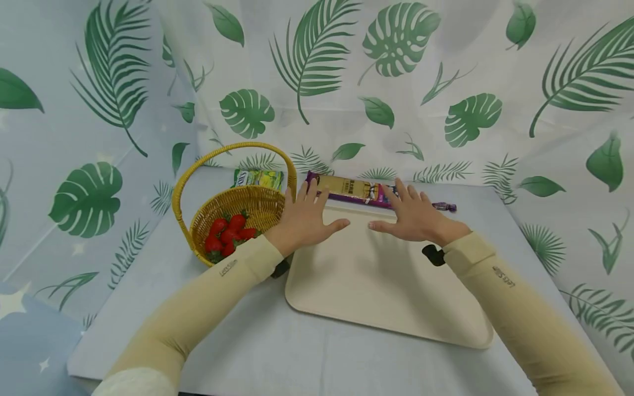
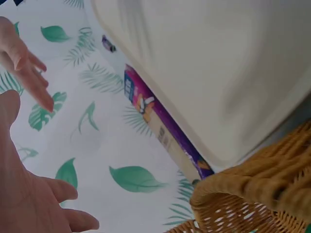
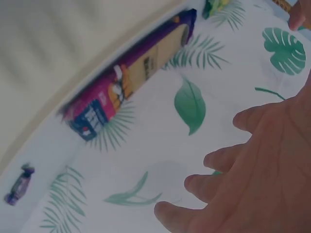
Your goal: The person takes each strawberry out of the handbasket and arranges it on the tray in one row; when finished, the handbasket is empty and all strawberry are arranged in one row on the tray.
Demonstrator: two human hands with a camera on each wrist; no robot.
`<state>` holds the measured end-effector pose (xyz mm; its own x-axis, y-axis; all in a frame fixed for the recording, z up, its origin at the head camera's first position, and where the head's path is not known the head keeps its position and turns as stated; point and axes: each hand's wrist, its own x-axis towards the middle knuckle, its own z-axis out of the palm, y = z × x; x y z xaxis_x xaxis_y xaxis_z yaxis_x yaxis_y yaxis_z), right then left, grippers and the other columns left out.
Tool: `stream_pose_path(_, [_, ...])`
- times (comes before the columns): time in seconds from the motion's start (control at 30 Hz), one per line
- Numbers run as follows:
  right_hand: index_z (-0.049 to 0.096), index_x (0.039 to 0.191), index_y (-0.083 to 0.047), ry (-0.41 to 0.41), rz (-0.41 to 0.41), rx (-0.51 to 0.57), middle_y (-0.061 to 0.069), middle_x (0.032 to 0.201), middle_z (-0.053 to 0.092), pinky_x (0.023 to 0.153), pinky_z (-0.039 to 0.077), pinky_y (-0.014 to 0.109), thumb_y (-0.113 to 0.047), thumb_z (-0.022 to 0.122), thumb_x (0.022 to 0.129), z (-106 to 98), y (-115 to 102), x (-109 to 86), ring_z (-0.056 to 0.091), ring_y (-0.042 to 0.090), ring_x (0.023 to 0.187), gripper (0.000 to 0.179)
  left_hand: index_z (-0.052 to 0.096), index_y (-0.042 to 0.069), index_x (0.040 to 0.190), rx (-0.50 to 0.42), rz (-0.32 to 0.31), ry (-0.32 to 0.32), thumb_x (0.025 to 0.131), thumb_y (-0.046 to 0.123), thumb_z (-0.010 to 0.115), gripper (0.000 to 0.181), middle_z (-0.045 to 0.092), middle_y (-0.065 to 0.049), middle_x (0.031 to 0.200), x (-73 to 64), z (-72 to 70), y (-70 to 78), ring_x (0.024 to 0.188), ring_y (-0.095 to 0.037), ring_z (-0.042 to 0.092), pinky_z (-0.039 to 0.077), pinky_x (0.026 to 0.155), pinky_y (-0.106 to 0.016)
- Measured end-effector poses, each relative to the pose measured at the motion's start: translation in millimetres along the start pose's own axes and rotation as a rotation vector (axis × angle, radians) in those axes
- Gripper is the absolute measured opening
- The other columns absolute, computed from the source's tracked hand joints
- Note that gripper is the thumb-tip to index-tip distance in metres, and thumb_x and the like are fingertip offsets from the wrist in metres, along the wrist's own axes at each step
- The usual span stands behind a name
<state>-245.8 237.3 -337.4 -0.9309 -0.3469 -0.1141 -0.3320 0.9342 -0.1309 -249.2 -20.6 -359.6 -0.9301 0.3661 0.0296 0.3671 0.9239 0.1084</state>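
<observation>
Both hands hover over the far part of a cream tray (image 1: 376,275), fingers spread and nothing held. My left hand (image 1: 304,220) is beside the right side of a wicker basket (image 1: 267,203) with a tall handle; several red strawberries (image 1: 230,236) lie in it. My right hand (image 1: 416,214) is to the right, thumb pointing toward the left thumb. Beyond the tray's far edge lies a long purple and gold snack package (image 1: 346,187), partly covered by the fingers in the head view. The right wrist view shows that package (image 3: 131,77) in full, apart from the hand.
A green and yellow snack bag (image 1: 260,179) lies behind the basket. One small purple wrapped candy (image 1: 444,207) is right of the long package. A leaf-patterned cloth (image 1: 337,82) rises behind the white-covered table (image 1: 277,352).
</observation>
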Motion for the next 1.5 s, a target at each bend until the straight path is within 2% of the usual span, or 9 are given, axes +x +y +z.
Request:
stream_pose_path(0.43, [0.017, 0.157, -0.005, -0.008, -0.095, 0.087, 0.025, 0.16, 0.008, 0.11, 0.008, 0.067, -0.07, 0.047, 0.091, 51.4, -29.0, -5.3, 0.012, 0.051, 0.143, 0.097, 0.018, 0.013, 0.158, -0.034, -0.036, 0.03, 0.085, 0.085, 0.027, 0.103, 0.007, -0.017, 0.163, -46.8, 18.1, -26.7, 0.149, -0.036, 0.006, 0.0, 0.113, -0.062])
stream_pose_path(0.57, [0.024, 0.155, -0.004, 0.024, -0.138, 0.2, 0.024, 0.158, 0.023, 0.112, 0.015, 0.061, -0.066, 0.046, 0.094, 66.8, -41.1, 1.4, 0.021, 0.046, 0.143, 0.089, 0.029, 0.009, 0.154, -0.134, -0.067, 0.119, 0.091, 0.076, 0.034, 0.093, 0.019, -0.019, 0.16, -67.0, 21.8, -42.5, 0.147, -0.038, 0.015, 0.009, 0.114, -0.061])
stream_pose_path(0.73, [0.034, 0.152, -0.005, 0.045, -0.175, 0.385, 0.016, 0.152, 0.038, 0.112, 0.026, 0.051, -0.056, 0.048, 0.098, 80.1, -62.2, 10.7, 0.034, 0.035, 0.14, 0.076, 0.051, 0.006, 0.141, -0.374, -0.124, 0.393, 0.098, 0.051, 0.052, 0.062, 0.04, -0.018, 0.15, -97.1, 22.3, -71.2, 0.14, -0.037, 0.034, 0.028, 0.109, -0.057])
stream_pose_path(0.9, [0.048, 0.144, -0.008, 0.114, -0.196, 0.586, 0.011, 0.144, 0.05, 0.105, 0.038, 0.048, -0.041, 0.057, 0.099, 86.7, -86.4, 23.9, 0.045, 0.032, 0.132, 0.056, 0.067, 0.003, 0.118, -0.555, -0.17, 0.841, 0.098, 0.022, 0.061, 0.029, 0.061, -0.014, 0.13, -118.9, 26.4, -102.8, 0.121, -0.032, 0.055, 0.042, 0.098, -0.049])
stream_pose_path(1.0, [0.057, 0.136, -0.007, 0.17, -0.194, 0.731, 0.01, 0.136, 0.058, 0.098, 0.046, 0.044, -0.03, 0.06, 0.099, 90.0, -103.8, 34.0, 0.053, 0.032, 0.124, 0.044, 0.07, -0.003, 0.105, -0.621, -0.163, 1.114, 0.094, 0.006, 0.062, 0.016, 0.068, -0.017, 0.111, -128.3, 31.9, -121.0, 0.104, -0.028, 0.062, 0.047, 0.089, -0.033])
stream_pose_path(1.13, [0.064, 0.128, -0.005, 0.226, -0.201, 0.866, 0.008, 0.125, 0.065, 0.092, 0.05, 0.037, -0.021, 0.062, 0.098, 90.5, -129.8, 46.3, 0.06, 0.026, 0.113, 0.033, 0.066, -0.011, 0.098, -0.699, -0.246, 1.343, 0.091, -0.001, 0.06, 0.013, 0.065, -0.018, 0.093, -140.7, 38.0, -139.1, 0.086, -0.014, 0.059, 0.043, 0.075, -0.018])
stream_pose_path(1.23, [0.066, 0.123, -0.005, 0.266, -0.217, 0.927, 0.008, 0.119, 0.067, 0.089, 0.051, 0.034, -0.018, 0.062, 0.098, 90.2, -146.6, 54.6, 0.062, 0.021, 0.106, 0.029, 0.056, -0.013, 0.106, -0.782, -0.367, 1.327, 0.09, 0.002, 0.063, 0.023, 0.058, -0.011, 0.096, -144.9, 42.7, -150.2, 0.088, -0.007, 0.052, 0.042, 0.077, -0.02])
stream_pose_path(1.37, [0.068, 0.119, -0.006, 0.292, -0.239, 1.006, 0.009, 0.115, 0.069, 0.086, 0.052, 0.032, -0.015, 0.064, 0.096, 90.9, -164.7, 66.0, 0.065, 0.019, 0.101, 0.025, 0.044, -0.007, 0.126, -0.869, -0.482, 1.08, 0.091, 0.012, 0.067, 0.046, 0.049, -0.01, 0.118, -139.3, 49.0, -163.1, 0.109, -0.017, 0.048, 0.038, 0.089, -0.03])
stream_pose_path(1.5, [0.068, 0.119, -0.005, 0.25, -0.261, 1.04, 0.009, 0.114, 0.069, 0.085, 0.051, 0.03, -0.015, 0.066, 0.095, 93.4, -180.0, 77.3, 0.064, 0.018, 0.098, 0.026, 0.049, -0.005, 0.128, -0.917, -0.541, 0.894, 0.095, 0.02, 0.062, 0.043, 0.044, -0.019, 0.13, -126.2, 56.4, -173.4, 0.12, -0.03, 0.045, 0.036, 0.095, -0.041])
